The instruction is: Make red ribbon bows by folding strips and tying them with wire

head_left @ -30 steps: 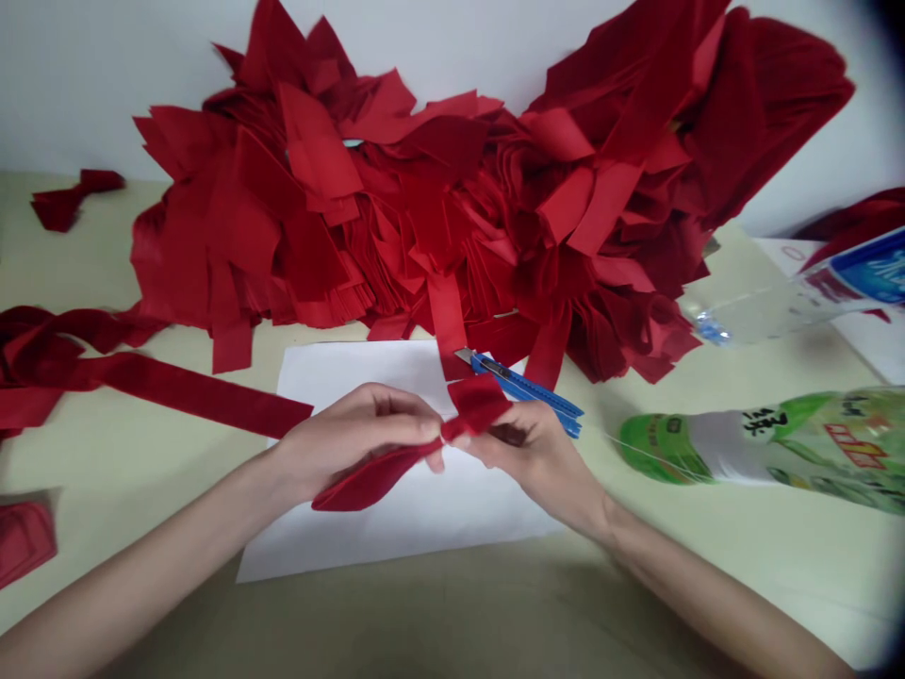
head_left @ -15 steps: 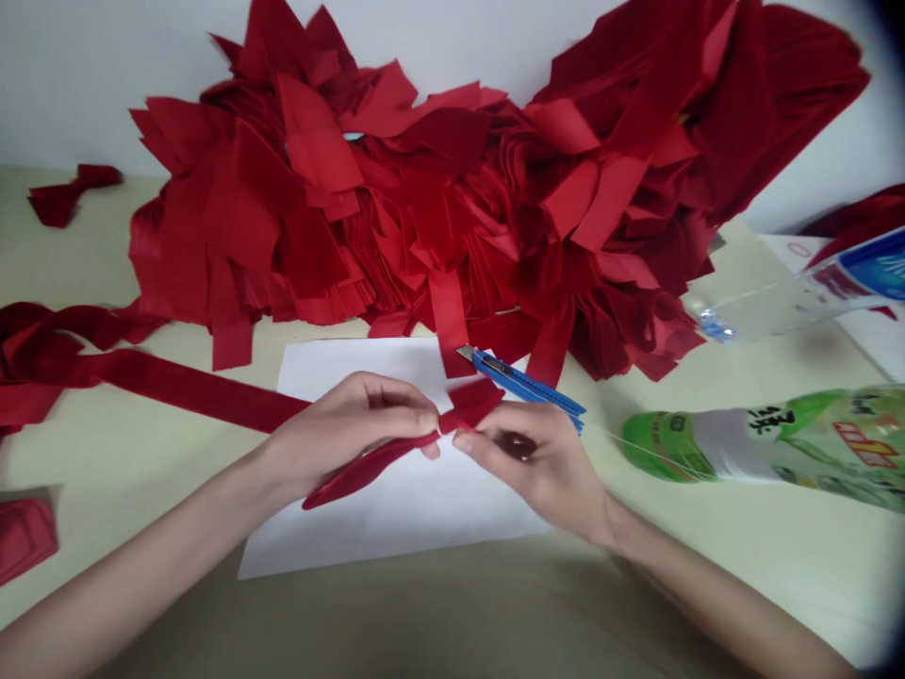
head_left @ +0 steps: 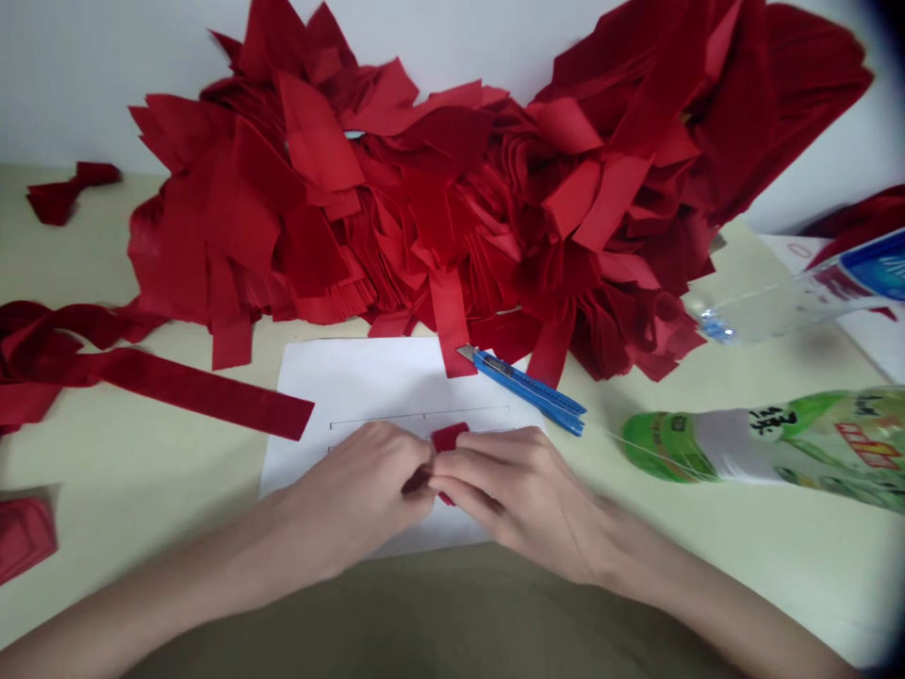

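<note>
Red fabric piece [head_left: 447, 443] is folded small and pinched between both hands, over the lower middle of the white paper sheet [head_left: 339, 387]. Top edge shows above the fingers, a darker fold shows at the left of the gap, and a small tip pokes out below. Left hand [head_left: 353, 495] is closed on the piece's left side, fingers curled over. Right hand [head_left: 516, 500] is closed on its right side, fingers laid flat across and meeting the left hand's fingertips. Can't tell whether the fabric touches the paper. Thin ruled lines [head_left: 417, 415] run across the sheet just above the hands. Blue utility knife [head_left: 527, 389] lies closed near the sheet's top right corner, blade end pointing left, just beside a red fabric strip [head_left: 451, 325] hanging off the large heap of cut red fabric [head_left: 424, 207]. Heap fills the back of the bench [head_left: 141, 471], against a white wall [head_left: 106, 66]. Long red strip [head_left: 205, 391] lies left of the sheet, running into a tangle of strips [head_left: 35, 335] at the left edge. Red scrap [head_left: 60, 200] sits back left, another piece [head_left: 24, 538] low left. On the right, a green-labelled plastic bottle [head_left: 749, 443] lies on its side, with a clear plastic bottle [head_left: 770, 311] behind it.
</note>
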A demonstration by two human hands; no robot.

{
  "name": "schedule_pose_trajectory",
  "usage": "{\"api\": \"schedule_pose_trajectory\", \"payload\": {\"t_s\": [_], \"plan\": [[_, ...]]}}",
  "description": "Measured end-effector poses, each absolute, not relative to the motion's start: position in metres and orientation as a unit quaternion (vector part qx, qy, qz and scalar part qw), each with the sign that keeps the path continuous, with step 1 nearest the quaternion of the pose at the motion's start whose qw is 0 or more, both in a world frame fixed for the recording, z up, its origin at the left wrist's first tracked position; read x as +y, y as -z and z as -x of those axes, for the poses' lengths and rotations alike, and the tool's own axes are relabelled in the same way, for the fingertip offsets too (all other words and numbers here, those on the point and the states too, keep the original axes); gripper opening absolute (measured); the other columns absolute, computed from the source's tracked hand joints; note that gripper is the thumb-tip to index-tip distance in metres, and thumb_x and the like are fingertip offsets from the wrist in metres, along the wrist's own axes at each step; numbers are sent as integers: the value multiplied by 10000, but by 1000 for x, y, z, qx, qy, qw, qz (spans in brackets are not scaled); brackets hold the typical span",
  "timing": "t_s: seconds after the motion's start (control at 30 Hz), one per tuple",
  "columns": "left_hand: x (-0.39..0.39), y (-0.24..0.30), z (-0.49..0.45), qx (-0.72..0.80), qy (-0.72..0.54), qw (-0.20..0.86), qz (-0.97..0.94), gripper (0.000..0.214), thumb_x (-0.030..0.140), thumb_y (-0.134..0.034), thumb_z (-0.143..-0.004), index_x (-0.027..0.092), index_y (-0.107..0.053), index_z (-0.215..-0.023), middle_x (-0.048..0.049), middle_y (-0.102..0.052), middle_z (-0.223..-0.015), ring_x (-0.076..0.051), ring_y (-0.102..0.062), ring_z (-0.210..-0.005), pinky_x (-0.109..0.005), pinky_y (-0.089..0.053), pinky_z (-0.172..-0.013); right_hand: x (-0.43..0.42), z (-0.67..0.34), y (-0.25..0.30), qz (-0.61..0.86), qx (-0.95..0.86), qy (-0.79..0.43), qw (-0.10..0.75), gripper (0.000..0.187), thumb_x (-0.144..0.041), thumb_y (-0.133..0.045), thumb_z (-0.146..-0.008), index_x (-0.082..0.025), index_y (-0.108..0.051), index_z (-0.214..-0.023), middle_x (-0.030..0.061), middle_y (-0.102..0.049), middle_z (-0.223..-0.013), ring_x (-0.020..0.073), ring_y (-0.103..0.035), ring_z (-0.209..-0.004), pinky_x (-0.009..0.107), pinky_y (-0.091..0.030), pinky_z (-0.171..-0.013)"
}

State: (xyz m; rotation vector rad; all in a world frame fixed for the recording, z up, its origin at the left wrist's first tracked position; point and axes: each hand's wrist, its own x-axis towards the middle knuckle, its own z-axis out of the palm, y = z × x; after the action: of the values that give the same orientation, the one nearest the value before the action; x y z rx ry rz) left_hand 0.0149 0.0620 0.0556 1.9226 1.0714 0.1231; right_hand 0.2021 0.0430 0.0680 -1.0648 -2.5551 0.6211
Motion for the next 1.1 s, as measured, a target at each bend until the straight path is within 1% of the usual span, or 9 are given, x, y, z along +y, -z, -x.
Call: {"api": "schedule_pose_trajectory", "payload": {"t_s": [0.13,0.27,0.43,0.57,0.73,0.83,0.9,0.97,1.1], "plan": [[62,-54,-18,478,-132,431,-754,169,168,-481,-773,198,-595,-652,1,-565,-613,-133,-453,-541,-270,-290,-531,33,-199,-65,400,-894,-87,180,261,-113,-419,-883,-150,-618,-719,-3,-520,-588,104,-415,-492,268,-295,-489],[69,-63,-19,519,-211,491,-667,173,285,-508,-830,203,-655,-793,-1,-651,-752,-156,-550,-688,-265,-384,-617,28,-197,-66,463,-840,-116,259,199,-127,-462,-883,-130,-630,-775,-14,-498,-572,80,-388,-476,243,-303,-491],[74,-75,-20,503,-240,641,-528,197,355,-569,-823,190,-675,-809,-1,-657,-791,-149,-575,-779,-251,-432,-712,32,-197,-75,532,-721,-313,315,173,-199,-522,-869,-156,-629,-739,-29,-472,-562,67,-354,-485,215,-294,-464],[78,-77,-19,433,-241,736,-462,147,304,-594,-814,193,-689,-828,-2,-669,-793,-148,-593,-833,-252,-435,-788,44,-203,-73,525,-578,-532,327,166,-288,-618,-800,-154,-672,-719,-32,-484,-546,68,-330,-496,211,-285,-446],[88,-79,-10,355,-69,754,-548,152,281,-589,-791,172,-695,-791,-19,-668,-759,-147,-588,-728,-251,-440,-676,58,-211,-61,423,-471,-702,325,140,-247,-729,-655,-145,-647,-608,-27,-556,-578,84,-465,-562,226,-402,-544],[87,-83,-6,304,29,728,-614,126,249,-590,-763,180,-695,-754,-6,-663,-712,-138,-562,-671,-235,-416,-610,59,-210,-63,375,-501,-745,230,135,-259,-700,-685,-134,-659,-653,-20,-579,-604,82,-485,-555,212,-404,-519],[83,-83,-5,295,60,702,-646,120,243,-593,-744,186,-687,-697,11,-643,-652,-135,-544,-647,-231,-400,-593,56,-207,-67,366,-558,-726,167,132,-254,-631,-761,-135,-672,-722,-18,-585,-613,72,-468,-536,192,-371,-484],[78,-79,-7,345,43,650,-676,157,260,-572,-747,185,-669,-649,21,-603,-605,-130,-522,-617,-234,-380,-575,51,-203,-69,397,-654,-629,143,164,-231,-562,-824,-142,-665,-733,-20,-573,-605,68,-444,-528,190,-347,-482],[71,-65,-16,483,-61,531,-693,217,271,-489,-804,184,-648,-683,11,-606,-652,-143,-522,-646,-264,-381,-608,37,-198,-65,467,-828,-256,174,276,-162,-436,-887,-134,-623,-687,-5,-512,-591,85,-402,-516,243,-316,-509]]}}
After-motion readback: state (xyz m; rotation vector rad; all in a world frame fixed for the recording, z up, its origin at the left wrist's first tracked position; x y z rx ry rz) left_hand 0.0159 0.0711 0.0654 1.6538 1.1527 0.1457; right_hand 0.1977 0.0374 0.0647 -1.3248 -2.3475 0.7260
